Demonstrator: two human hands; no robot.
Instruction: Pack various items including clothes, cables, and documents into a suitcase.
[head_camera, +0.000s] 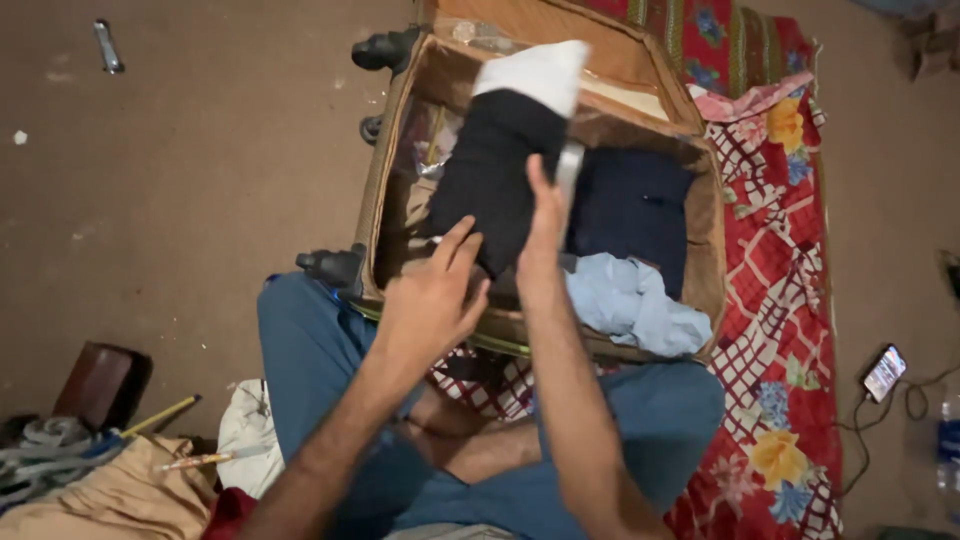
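Black folded cloth with a white end (505, 150) stands lengthwise over the open brown fabric suitcase (385, 170), its long axis running from near the person up and away, tilted slightly rightward at the top. The white part points toward the far side of the suitcase, near the raised lid; the dark part points back toward the person. The bundle sits above the left half of the case, held rather than lying flat.

The left hand (432, 300) is partly open, fingers spread and curved, with the fingertips touching the lower edge of the black cloth. The right hand (543, 235) is upright and flattened, fingers extended along the bundle's right side, pressing against it; whether the thumb wraps behind cannot be told.

Inside the case, a dark navy folded garment (632, 205) fills the right half, and a crumpled light blue garment (640, 305) lies at the near right corner, just beside the right forearm. Black wheels (335, 268) show on the suitcase's left side.

The case rests partly on a red patterned mat with yellow flowers (790, 300), spread over a dull brown floor (180, 160). A phone with a lit screen (884, 372) lies on the floor to the right, with a cable attached. The person sits cross-legged in blue trousers (310, 350).
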